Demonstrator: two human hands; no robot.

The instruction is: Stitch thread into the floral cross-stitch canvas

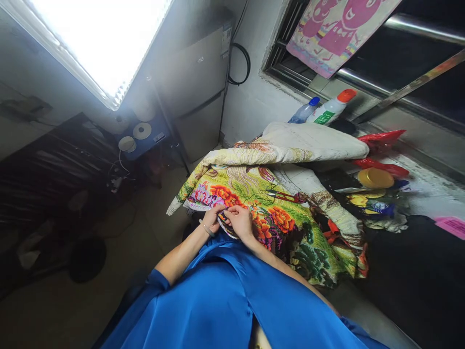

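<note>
A large embroidered cloth with bright red, pink and green flowers lies spread over my lap and a table. My left hand pinches its near edge, fingers closed on the fabric. Right beside it, almost touching, my right hand rests on the same edge with its fingers curled tight on the cloth; whether they also pinch a needle is too small to tell. Red-handled scissors lie on the cloth a little beyond my right hand.
A folded pale part of the cloth is heaped at the back. Two plastic bottles stand by the window. A yellow lid, red bags and small items clutter the right. A small fridge and dark shelf stand left.
</note>
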